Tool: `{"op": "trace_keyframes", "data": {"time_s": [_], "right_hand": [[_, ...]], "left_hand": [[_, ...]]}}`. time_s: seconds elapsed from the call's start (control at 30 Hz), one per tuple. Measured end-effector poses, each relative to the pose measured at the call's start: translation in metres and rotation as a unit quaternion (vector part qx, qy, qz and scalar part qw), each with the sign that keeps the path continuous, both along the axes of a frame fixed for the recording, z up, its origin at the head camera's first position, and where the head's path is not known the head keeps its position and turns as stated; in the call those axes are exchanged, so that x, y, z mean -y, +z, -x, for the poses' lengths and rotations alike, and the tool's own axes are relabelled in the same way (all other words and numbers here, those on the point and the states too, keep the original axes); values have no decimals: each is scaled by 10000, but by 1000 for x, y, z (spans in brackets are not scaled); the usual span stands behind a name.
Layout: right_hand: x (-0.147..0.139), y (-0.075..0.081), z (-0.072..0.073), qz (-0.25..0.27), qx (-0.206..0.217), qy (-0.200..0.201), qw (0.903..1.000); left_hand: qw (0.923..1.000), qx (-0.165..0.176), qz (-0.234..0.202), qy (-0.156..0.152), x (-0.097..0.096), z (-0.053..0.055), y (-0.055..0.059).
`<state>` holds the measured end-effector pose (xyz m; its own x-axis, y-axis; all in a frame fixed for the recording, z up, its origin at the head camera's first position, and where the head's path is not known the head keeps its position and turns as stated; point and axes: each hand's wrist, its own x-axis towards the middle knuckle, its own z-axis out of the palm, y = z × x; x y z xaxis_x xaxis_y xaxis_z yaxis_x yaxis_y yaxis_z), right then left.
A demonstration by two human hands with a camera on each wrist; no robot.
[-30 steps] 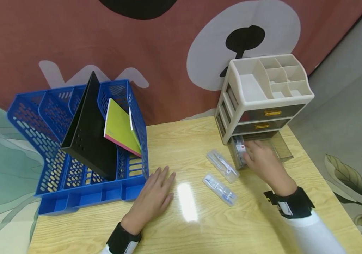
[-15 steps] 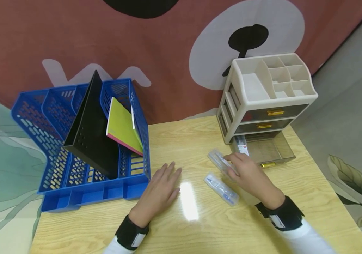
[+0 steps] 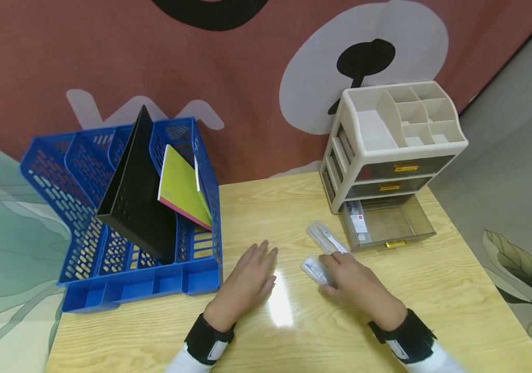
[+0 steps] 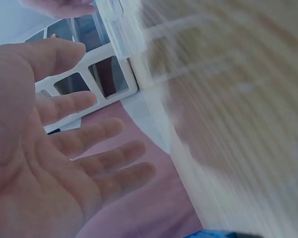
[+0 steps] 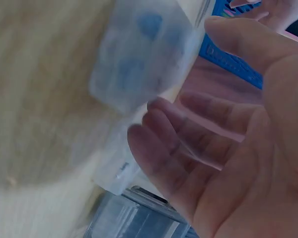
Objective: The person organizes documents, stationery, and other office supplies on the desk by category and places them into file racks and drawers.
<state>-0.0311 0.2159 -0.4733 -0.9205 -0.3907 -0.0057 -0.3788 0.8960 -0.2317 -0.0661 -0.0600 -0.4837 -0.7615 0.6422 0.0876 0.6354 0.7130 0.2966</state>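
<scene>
My right hand (image 3: 351,282) is over the nearer clear plastic stationery case (image 3: 314,269), covering its right end. In the right wrist view its fingers spread beside that case, which has blue parts inside, with no grip visible. Just beyond lies a second clear case (image 3: 324,235) with slim items in it; the right fingertips come close to its near end. My left hand (image 3: 247,277) hovers or rests low over the table, fingers extended, holding nothing. At the right a smoky drawer (image 3: 398,225) is pulled out, with a small labelled pack (image 3: 358,223) along its left side.
The white drawer organizer (image 3: 407,150) stands at the back right, its top divided into compartments. On the left is a blue file rack (image 3: 140,285) holding a black folder (image 3: 142,207) and a yellow-green notebook (image 3: 182,189). Bare wooden table (image 3: 266,207) lies between them.
My right hand has come out of the open drawer, passed over the farther case and moved left and nearer, to the closer case. My left hand has shifted slightly right.
</scene>
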Motion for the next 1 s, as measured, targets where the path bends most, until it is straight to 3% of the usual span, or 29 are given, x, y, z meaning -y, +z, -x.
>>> {"op": "trace_keyframes", "data": {"time_s": [0.33,0.67,0.83,1.0], "right_hand": [[13,-7,-12,-355,-167,-318,9987],[21,-12,-6,-103,-734,129,9972],[24,-6,4,209,-993,448,9938],[27,6,15,629,-964,556,9918]], "left_hand": [[9999,-104,88,-60,-8,-2,0],[9996,-228,47,-153,-13,-1,0],[9988,-101,-454,-180,-15,0,0],[9937,158,-1094,-191,-19,5,-1]]}}
